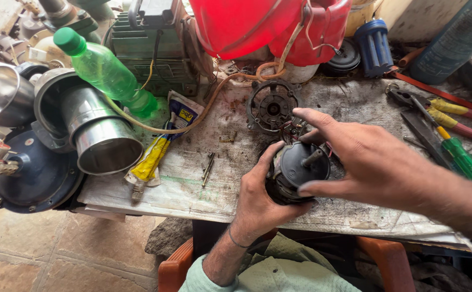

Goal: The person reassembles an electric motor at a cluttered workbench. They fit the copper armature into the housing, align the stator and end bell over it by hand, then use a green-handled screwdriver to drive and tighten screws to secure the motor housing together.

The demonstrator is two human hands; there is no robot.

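Both hands (260,189) around black motor (298,170)

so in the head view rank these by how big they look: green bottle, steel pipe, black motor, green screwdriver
1. steel pipe
2. green bottle
3. black motor, partly hidden by the left hand and right hand
4. green screwdriver
Pipe and bottle look close, so their order is unsure.

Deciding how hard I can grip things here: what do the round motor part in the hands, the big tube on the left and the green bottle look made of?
Motor part: dull black casing, probably painted or grimy metal, with a bare metal shaft; the left hand cups it.
Tube: shiny sheet metal, mirror-like reflections.
Green bottle: translucent plastic, light passes through; the cap looks opaque plastic.
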